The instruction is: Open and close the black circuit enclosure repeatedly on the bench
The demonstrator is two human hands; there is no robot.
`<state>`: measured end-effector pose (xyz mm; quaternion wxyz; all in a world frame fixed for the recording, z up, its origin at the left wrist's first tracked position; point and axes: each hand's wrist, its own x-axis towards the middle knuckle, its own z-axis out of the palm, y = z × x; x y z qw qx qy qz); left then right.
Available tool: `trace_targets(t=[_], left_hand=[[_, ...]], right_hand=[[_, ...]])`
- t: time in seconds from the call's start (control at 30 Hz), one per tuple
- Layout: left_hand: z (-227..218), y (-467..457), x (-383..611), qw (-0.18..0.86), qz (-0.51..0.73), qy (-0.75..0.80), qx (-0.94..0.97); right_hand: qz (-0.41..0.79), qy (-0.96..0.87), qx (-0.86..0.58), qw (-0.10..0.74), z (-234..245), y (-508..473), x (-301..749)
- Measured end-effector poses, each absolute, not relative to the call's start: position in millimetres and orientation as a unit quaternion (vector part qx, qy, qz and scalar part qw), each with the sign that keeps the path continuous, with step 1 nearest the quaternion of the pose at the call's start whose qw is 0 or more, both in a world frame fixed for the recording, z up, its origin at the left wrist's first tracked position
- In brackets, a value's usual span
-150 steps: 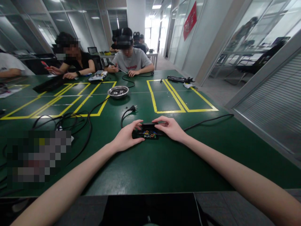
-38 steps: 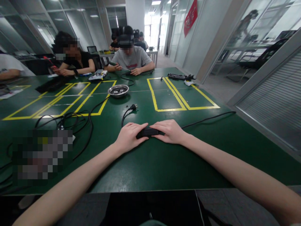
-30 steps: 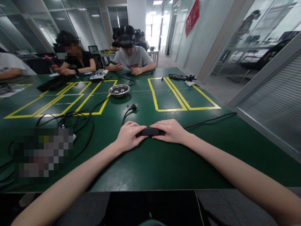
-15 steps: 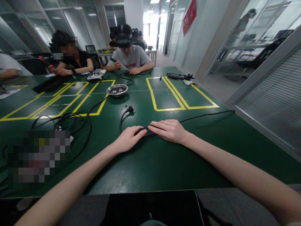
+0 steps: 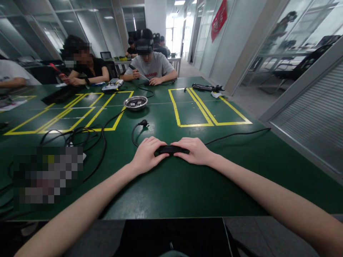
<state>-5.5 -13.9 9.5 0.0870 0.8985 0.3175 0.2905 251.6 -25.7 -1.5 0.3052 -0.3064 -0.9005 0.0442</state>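
Note:
A black power adapter [image 5: 171, 149] lies lengthwise between my two hands, just above or on the green tabletop. My left hand [image 5: 147, 155] grips its left end, with the thumb on the near side and the fingers over the far side. At the right end, my right hand [image 5: 197, 151] holds it the same way. The middle of the adapter shows between the fingertips; both ends are partly covered. From behind my left hand a short cord curves up to a black mains plug [image 5: 144, 123]. A thin black cable [image 5: 235, 134] trails away to the right.
Coiled black cables [image 5: 80, 135] and a blurred-out item [image 5: 49, 178] lie at the left. A metal bowl [image 5: 135, 103] with small metal parts stands ahead. Yellow tape [image 5: 197, 125] marks the green table [image 5: 160, 200]. Across it sits a person [image 5: 158, 64] holding a screwdriver.
Both thumbs have come down to the near side of the adapter, which is now tipped with its narrow side towards me. The plug has shifted slightly left. The view has moved a little.

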Motion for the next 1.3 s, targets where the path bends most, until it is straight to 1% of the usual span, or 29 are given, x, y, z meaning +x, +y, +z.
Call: trace_targets(t=[0.13,0.47,0.6,0.7,0.8,0.87,0.9,0.97,1.07,1.17,1.23,1.3], left_hand=[[8.1,-12.6,-4.9,0.086,0.272,0.343,0.895],[9.2,-19.6,-1.3,0.129,0.244,0.350,0.895],[13.0,-22.1,0.6,0.151,0.240,0.363,0.887],[13.6,-22.1,1.0,0.210,0.237,0.376,0.871],[10.6,-19.8,0.4,0.263,0.242,0.394,0.847],[7.8,-17.2,-1.3,0.243,0.277,0.392,0.843],[6.7,-15.8,-2.6,0.213,0.304,0.383,0.846],[5.4,-13.0,-5.9,0.150,0.349,0.358,0.853],[4.7,-10.7,-10.2,0.101,0.370,0.344,0.857],[3.5,-11.5,-11.4,0.115,0.357,0.334,0.865],[2.3,-12.9,-10.8,0.128,0.344,0.330,0.869],[1.3,-14.1,-10.2,0.136,0.335,0.332,0.871]], right_hand=[[0.027,-0.898,-0.308,0.315,-0.3,-26.2,248.8],[0.042,-0.915,-0.309,0.257,1.5,-30.3,245.1],[0.026,-0.934,-0.296,0.198,7.4,-33.3,243.7],[-0.040,-0.951,-0.277,0.133,11.1,-35.7,239.9],[-0.087,-0.947,-0.300,0.073,12.6,-34.9,236.5],[-0.093,-0.935,-0.339,0.051,12.8,-30.4,239.8],[-0.090,-0.924,-0.368,0.051,12.7,-26.5,244.7],[-0.080,-0.890,-0.442,0.081,12.3,-15.7,262.0],[-0.065,-0.802,-0.565,0.184,12.0,4.7,302.2],[-0.071,-0.697,-0.650,0.295,14.3,20.9,343.8],[-0.086,-0.635,-0.686,0.345,16.8,26.1,365.9],[-0.096,-0.587,-0.712,0.374,17.9,27.7,384.1]])
